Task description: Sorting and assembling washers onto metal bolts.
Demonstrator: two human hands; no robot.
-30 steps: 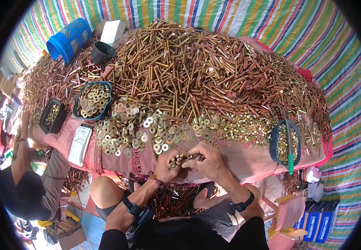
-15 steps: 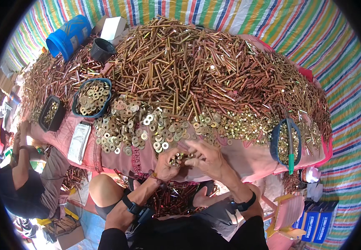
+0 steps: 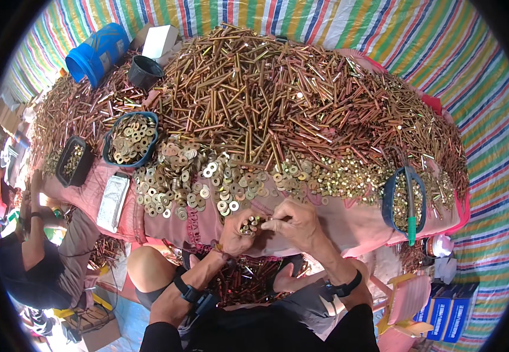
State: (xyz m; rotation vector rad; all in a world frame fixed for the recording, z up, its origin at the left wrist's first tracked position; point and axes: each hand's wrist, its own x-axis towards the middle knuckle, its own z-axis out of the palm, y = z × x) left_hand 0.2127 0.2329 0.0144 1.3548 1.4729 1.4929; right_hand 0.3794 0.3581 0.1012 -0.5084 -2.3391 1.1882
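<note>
My left hand (image 3: 235, 236) is closed round a small bunch of bolts (image 3: 250, 225), their brassy ends pointing up toward me. Just right of the bunch, my right hand (image 3: 296, 224) is pinched, its fingertips close against the bolts. Whatever lies between those fingertips is too small or hidden to name. Beyond both hands, flat washers (image 3: 231, 188) spread along the front of the pink cloth (image 3: 348, 223), with small nuts (image 3: 348, 176) to their right. A large heap of long, copper-coloured bolts (image 3: 237, 100) rises behind them.
At left stand a blue-rimmed tub of washers (image 3: 109, 154), a dark tub (image 3: 66, 176) and a silvery block (image 3: 112, 202). A blue bucket (image 3: 84, 61) lies tipped behind. At right, a green-handled tool (image 3: 411, 226) rests across a tub (image 3: 388, 202). Another person (image 3: 31, 246) sits at far left.
My right hand's fingers have drawn together into a pinch beside the bunch. My left hand keeps its hold on the bolts, almost unmoved.
</note>
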